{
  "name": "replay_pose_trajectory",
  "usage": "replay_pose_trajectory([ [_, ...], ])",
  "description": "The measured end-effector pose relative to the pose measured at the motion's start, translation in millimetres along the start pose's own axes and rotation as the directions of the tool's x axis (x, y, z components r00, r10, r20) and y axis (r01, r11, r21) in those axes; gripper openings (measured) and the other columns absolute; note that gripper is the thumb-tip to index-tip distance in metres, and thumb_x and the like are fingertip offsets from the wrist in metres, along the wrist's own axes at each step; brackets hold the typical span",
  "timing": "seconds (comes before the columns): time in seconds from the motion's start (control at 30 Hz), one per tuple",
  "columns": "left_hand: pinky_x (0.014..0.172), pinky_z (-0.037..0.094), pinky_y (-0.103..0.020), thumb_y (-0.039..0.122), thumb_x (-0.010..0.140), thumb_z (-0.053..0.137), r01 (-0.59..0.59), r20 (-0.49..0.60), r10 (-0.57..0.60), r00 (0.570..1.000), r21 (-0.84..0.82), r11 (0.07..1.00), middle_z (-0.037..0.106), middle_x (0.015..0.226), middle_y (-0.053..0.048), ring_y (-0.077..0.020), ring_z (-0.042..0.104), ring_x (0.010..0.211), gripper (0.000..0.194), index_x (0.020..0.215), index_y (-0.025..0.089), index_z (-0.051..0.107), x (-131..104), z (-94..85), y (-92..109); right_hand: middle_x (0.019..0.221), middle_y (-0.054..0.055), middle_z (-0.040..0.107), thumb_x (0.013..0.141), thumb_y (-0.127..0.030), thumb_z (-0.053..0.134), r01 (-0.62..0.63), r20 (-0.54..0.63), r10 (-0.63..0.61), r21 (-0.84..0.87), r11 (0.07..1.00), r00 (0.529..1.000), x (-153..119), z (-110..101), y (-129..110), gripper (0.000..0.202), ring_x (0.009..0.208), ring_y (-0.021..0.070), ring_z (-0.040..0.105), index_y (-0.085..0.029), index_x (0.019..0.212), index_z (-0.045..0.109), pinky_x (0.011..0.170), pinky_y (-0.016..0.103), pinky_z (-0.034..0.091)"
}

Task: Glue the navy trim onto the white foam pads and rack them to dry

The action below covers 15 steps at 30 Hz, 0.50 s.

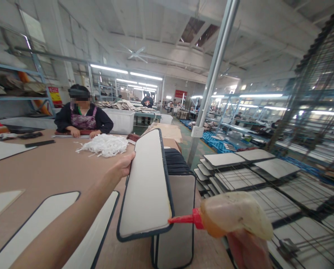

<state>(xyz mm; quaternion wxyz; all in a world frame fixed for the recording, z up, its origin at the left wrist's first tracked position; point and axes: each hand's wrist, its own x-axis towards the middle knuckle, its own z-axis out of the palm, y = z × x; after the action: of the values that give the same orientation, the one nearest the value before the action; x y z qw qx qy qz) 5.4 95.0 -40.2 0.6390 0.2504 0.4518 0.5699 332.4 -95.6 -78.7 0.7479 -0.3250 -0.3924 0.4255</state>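
My left hand grips the left edge of a pale, rounded-corner panel with a dark edge binding, held tilted up above the table. My right hand, partly hidden, is wrapped under a translucent glue bottle with amber liquid inside. The bottle lies nearly level, and the tip of its red nozzle meets the panel's lower right corner. A thin yellowish line shows along that edge. Behind the held panel stands a stack of similar bound panels, partly covered by it.
More pale panels lie on the brown table at left. A heap of white strips sits farther back, near a seated co-worker. At right, a wire rack bears panels. A metal post rises beyond the table.
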Motion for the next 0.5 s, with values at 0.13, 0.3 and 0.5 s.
replay_pose_trajectory([
  [0.13, 0.056, 0.058, -0.029, 0.021, 0.09, 0.05, -0.015, -0.045, 0.013, 0.999, -0.053, 0.998, 0.075, 0.073, -0.008, -0.0183, 0.068, 0.052, 0.027, 0.11, 0.011, 0.063, 6.5, -6.1, -4.3, 0.081, 0.004, 0.072, 0.063, -0.028, 0.081, 0.088, -0.063, -0.09, -0.035, 0.996, 0.994, -3.3, 1.8, 2.6, 0.045, 0.071, 0.0211, 0.066, -0.023, 0.106, 0.067, 0.069, 0.031, 0.055],
  [0.3, 0.049, 0.055, -0.024, 0.019, 0.094, 0.041, -0.038, -0.109, 0.025, 0.994, -0.121, 0.992, 0.071, 0.058, -0.003, -0.0153, 0.064, 0.044, 0.03, 0.115, 0.011, 0.06, 11.6, -9.8, -12.3, 0.086, 0.004, 0.069, 0.062, -0.025, 0.081, 0.18, -0.172, -0.19, -0.07, 0.981, 0.967, -5.1, 4.3, 10.5, 0.054, 0.076, 0.0223, 0.064, -0.024, 0.113, 0.062, 0.07, 0.034, 0.055],
  [0.5, 0.054, 0.057, -0.029, 0.019, 0.094, 0.04, -0.018, -0.102, -0.005, 0.995, -0.225, 0.974, 0.074, 0.067, -0.006, -0.0163, 0.064, 0.045, 0.032, 0.119, 0.01, 0.058, 8.5, -6.0, -15.5, 0.097, 0.001, 0.069, 0.055, -0.02, 0.085, 0.26, -0.254, -0.247, 0.017, 0.966, 0.935, -4.6, 16.8, 15.7, 0.059, 0.084, 0.0208, 0.065, -0.026, 0.11, 0.063, 0.075, 0.03, 0.054],
])
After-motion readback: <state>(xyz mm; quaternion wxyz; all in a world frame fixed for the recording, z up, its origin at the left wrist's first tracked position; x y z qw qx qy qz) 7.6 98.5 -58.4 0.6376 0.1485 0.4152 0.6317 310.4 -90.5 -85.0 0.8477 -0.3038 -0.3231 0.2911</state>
